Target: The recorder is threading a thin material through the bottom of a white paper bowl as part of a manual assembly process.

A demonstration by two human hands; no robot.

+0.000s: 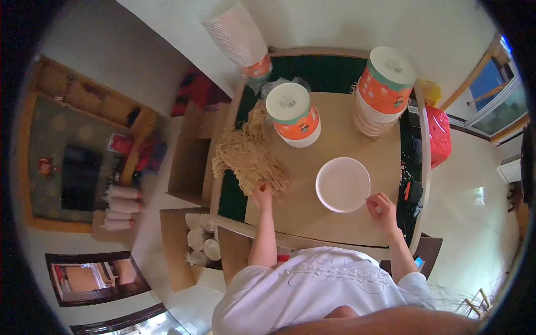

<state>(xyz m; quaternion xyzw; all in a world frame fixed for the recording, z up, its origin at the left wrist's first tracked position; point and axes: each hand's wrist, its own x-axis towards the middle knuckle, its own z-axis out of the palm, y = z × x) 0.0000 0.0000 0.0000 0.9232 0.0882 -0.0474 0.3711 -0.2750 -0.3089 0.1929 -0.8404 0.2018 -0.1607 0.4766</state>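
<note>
My left hand (262,195) is closed at the near end of a loose pile of tan cords (245,153), its fingers pinched on some of the strands. Right of it, a white round paper tub (343,185) stands with its mouth up, and only its pale inside shows. My right hand (382,209) is at the tub's right rim, fingers curled and fingertips close to the edge. Whether they grip the rim or something small cannot be seen. Past the pile, an upside-down orange and green printed tub (297,124) stands over a white one.
A taller stack of tubs (385,89) stands at the far right, with cords hanging by it. Another tall white stack (237,36) is at the far left. Brown cardboard (312,218) covers the green tabletop. An orange-black tool (413,191) lies by the right edge; an open carton (178,251) stands lower left.
</note>
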